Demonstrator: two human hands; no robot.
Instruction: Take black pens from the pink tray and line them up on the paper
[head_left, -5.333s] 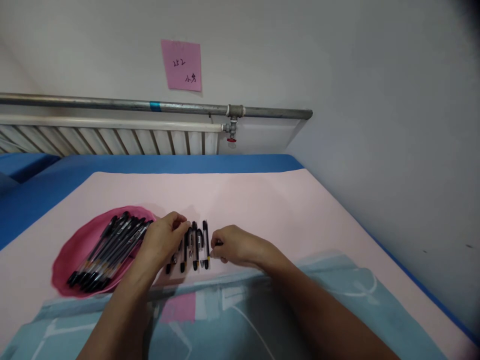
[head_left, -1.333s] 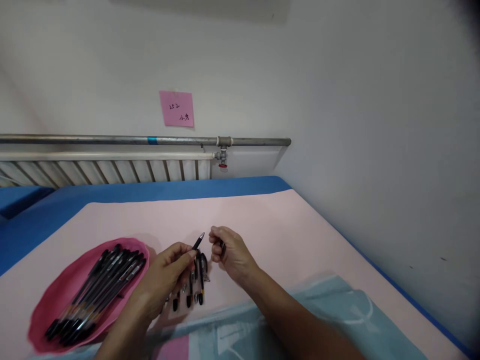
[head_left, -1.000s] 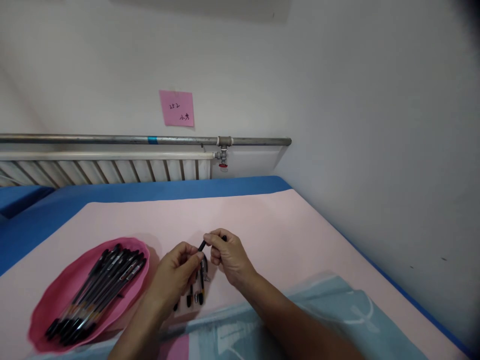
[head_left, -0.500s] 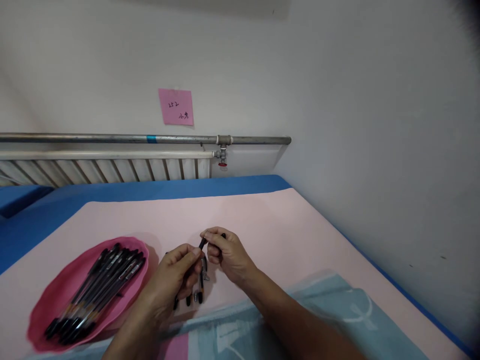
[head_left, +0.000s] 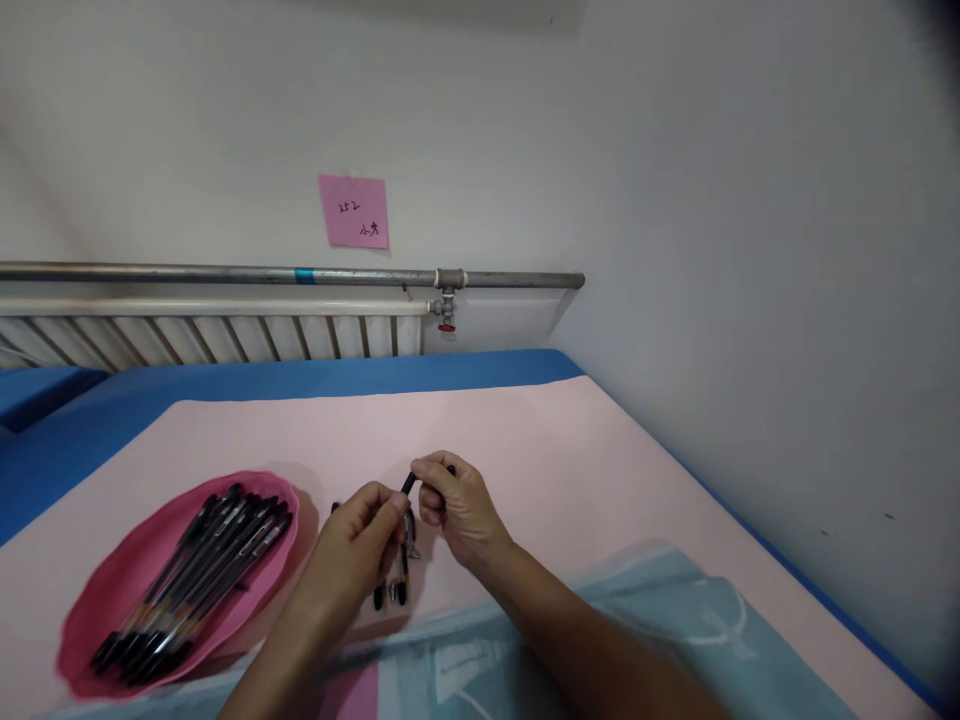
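Note:
My left hand [head_left: 358,540] is closed, thumb and fingers pinching a slim black pen piece [head_left: 409,484]. At its upper end, the fingertips of my right hand [head_left: 463,508] pinch the same piece. A second small black piece [head_left: 451,470], perhaps a pen cap, pokes out between the right fingers; most of it is hidden. Under the hands, several pens and pen parts [head_left: 403,585] lie on the pink sheet, partly covered by my left hand. A pink bowl [head_left: 79,625] to the left holds a bundle of black-capped pens [head_left: 206,575].
The pink sheet [head_left: 525,440] covers a blue surface [head_left: 375,375] that meets the wall at the right. Light-blue patterned cloth [head_left: 660,600] lies along the near edge. Behind are a radiator [head_left: 225,335], a metal pipe [head_left: 360,278] and a pink note [head_left: 354,212].
Both hands have shifted slightly to the right with the pen piece between them. The left hand now covers a pen end that showed below it. The bowl stays in place.

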